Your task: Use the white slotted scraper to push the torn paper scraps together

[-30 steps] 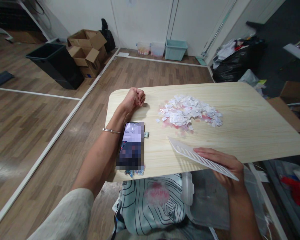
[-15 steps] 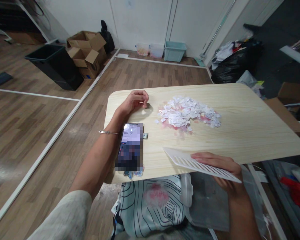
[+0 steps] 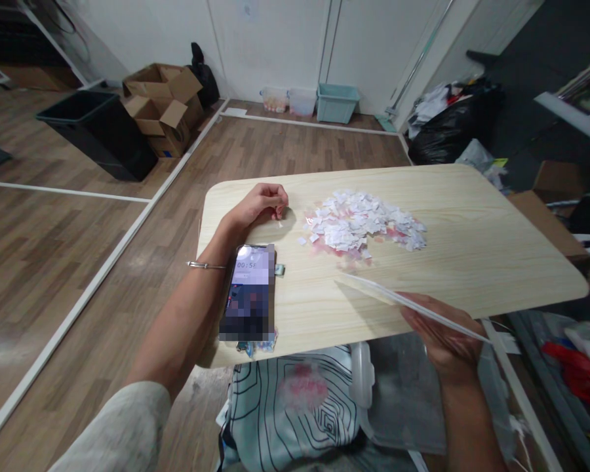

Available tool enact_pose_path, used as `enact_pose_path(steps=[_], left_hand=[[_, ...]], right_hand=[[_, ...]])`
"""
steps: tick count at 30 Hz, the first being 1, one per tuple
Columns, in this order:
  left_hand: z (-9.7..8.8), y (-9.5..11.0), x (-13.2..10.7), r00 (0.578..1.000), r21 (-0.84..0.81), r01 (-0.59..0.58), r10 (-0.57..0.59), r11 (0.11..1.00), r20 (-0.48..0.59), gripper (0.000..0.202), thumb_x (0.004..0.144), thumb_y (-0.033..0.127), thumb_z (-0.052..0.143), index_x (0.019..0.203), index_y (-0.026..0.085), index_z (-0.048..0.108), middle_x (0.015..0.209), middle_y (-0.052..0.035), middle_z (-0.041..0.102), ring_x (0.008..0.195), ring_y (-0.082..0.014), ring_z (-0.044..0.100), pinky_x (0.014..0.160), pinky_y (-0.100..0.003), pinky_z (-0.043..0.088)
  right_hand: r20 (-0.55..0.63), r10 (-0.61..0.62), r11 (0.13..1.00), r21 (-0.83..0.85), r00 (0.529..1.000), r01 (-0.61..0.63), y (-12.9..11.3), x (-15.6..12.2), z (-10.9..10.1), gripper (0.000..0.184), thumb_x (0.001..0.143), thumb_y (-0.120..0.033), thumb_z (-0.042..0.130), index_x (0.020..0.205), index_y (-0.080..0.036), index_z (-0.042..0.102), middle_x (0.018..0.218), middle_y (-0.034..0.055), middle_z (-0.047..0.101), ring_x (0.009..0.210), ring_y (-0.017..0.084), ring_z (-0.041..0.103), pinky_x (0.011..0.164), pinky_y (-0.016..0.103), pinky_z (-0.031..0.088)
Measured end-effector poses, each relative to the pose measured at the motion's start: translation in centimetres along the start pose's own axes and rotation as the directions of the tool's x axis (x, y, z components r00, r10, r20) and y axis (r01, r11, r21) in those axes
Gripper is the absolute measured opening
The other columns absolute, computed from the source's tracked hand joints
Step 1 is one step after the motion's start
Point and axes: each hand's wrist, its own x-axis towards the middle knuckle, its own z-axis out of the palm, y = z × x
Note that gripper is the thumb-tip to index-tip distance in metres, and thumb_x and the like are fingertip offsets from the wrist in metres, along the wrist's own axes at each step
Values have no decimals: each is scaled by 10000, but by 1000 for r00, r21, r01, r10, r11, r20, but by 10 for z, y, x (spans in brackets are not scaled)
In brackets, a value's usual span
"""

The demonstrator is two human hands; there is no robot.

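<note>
My left hand [image 3: 260, 204] rests on the table [image 3: 491, 242] near its far left corner. Its fingers are loosely curled in, with nothing visible in them. Below the wrist a phone [image 3: 250, 288] lies face up, showing a timer. At the near right edge my right hand [image 3: 445, 331] grips a thin white slotted panel [image 3: 373, 286], now seen almost edge-on and held tilted above the tabletop. Between and beyond the hands lies a loose pile of small white paper pieces [image 3: 358, 219], with some pink bits among them.
On my lap lies a patterned light-blue cloth [image 3: 260, 406] with a pinkish clump [image 3: 305, 388] on it. A clear plastic bin [image 3: 403, 400] sits under the near edge. A black bin [image 3: 98, 134] and cardboard boxes [image 3: 164, 111] stand at the far left.
My right hand has turned the slotted panel from showing its slatted face to nearly edge-on. My left hand stays put, and the whole view has shifted slightly.
</note>
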Motion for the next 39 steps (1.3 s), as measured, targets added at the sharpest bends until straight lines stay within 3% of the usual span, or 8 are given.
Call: enact_pose_path(steps=[5,11,19,26,32,39], left_hand=[[0,1,-3,999,-15,-5,5,1000,43,95,746,160,798,725,125,712,577,-49,706,500,-112,663,522,-207,520],[-4,-1,-5,983,-56,58,-47,997,178,136,688,199,873,708,109,774,652,-86,770,582,-151,742,595,-230,597],[2,-1,-1,949,-26,174,-160,984,273,106,713,174,876,757,91,827,743,-99,804,672,-144,769,678,-227,622],[0,-2,4,940,26,213,-212,977,267,80,745,152,850,784,87,826,771,-94,811,694,-114,769,693,-176,606],[0,-2,5,936,5,230,-222,973,274,84,728,152,871,771,98,823,767,-93,815,688,-116,765,686,-186,610],[1,-3,5,937,-11,224,-213,974,277,119,699,157,891,770,85,827,745,-91,814,676,-111,772,676,-161,607]], right_hand=[[-77,49,997,-54,996,-54,0,-1,2,224,849,-151,868,999,-307,925,923,38,913,751,311,877,719,362,753],[41,-13,1000,15,999,12,-5,9,3,286,857,-161,841,1001,-392,930,935,5,917,778,304,889,730,350,762],[104,-65,997,57,992,59,-6,11,1,233,855,-149,835,956,-338,926,928,46,917,783,309,891,731,345,769],[1,-34,999,6,999,34,5,1,2,151,891,-212,840,981,-309,912,947,48,917,781,313,883,727,419,781],[-232,-7,998,-63,973,-8,10,-9,7,96,887,-179,862,971,-213,893,921,82,910,768,287,866,729,398,760],[-151,-64,997,-46,986,57,-8,-1,12,156,916,-144,818,982,-252,909,937,59,912,717,257,848,797,409,754]])
